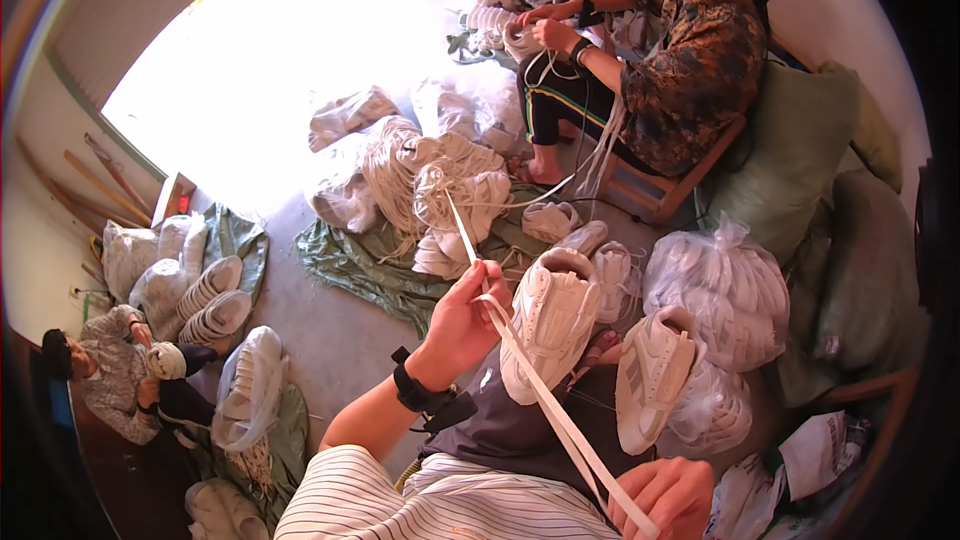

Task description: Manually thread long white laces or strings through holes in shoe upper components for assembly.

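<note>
My left hand (465, 315) pinches a flat cream shoelace (545, 395) between its fingers. From there one stretch runs up and away toward a heap of laces, while a doubled stretch slants down to my right hand (668, 495). That hand is closed on the lace at the lower edge, close to my striped shirt. Between my hands, by my dark-clothed legs, are two off-white sneakers: one (555, 315) just right of my left hand, the other (652, 380) farther right. Neither hand touches the sneakers.
A tangled lace pile (400, 160) and bagged shoes lie on a green sheet (345, 260). Bags of shoes (720, 290) and green sacks (790, 160) stand to the right. A seated co-worker (690, 70) handles laces ahead; another person (115, 370) sits at the left.
</note>
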`<move>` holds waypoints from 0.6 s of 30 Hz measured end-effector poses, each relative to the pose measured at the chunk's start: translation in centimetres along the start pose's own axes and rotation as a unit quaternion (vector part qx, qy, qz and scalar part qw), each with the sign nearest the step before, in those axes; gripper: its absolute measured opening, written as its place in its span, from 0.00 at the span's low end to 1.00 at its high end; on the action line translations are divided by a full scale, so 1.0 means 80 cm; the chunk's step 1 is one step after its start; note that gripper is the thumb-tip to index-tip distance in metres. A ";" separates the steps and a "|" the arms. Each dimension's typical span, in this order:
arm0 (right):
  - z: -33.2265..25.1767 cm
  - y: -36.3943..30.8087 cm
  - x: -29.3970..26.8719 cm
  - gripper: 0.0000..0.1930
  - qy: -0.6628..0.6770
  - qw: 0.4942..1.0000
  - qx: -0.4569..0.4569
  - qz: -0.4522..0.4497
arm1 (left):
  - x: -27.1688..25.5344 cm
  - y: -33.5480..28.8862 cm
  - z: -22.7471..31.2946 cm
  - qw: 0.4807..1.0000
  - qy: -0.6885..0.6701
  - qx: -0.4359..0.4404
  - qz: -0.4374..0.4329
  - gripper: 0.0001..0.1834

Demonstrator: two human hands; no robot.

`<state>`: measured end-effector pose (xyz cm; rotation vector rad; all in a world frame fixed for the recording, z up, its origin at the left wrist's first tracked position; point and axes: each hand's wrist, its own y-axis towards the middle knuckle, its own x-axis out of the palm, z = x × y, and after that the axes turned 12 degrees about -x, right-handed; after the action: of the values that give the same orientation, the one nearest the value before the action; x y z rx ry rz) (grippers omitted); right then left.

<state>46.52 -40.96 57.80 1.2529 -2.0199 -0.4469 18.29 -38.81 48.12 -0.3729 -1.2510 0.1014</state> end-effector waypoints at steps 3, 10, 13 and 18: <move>0.002 -0.015 -0.010 0.14 -0.008 0.998 0.018 0.064 | 0.016 -0.012 -0.027 0.966 0.254 0.043 -0.005 0.17; 0.013 -0.037 -0.034 0.16 -0.141 0.948 0.272 0.088 | 0.068 -0.077 -0.080 0.835 0.506 -0.069 -0.205 0.18; 0.037 -0.045 -0.041 0.22 -0.324 0.864 0.382 0.057 | 0.062 -0.079 -0.104 0.772 0.544 -0.140 -0.299 0.15; 0.080 -0.069 -0.049 0.27 -0.207 0.877 0.403 0.162 | 0.061 -0.102 -0.163 0.745 0.507 -0.169 -0.398 0.12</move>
<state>46.49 -40.59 48.50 1.2875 -2.8824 0.3809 31.08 -47.96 51.79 -0.1155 -0.2263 -0.9745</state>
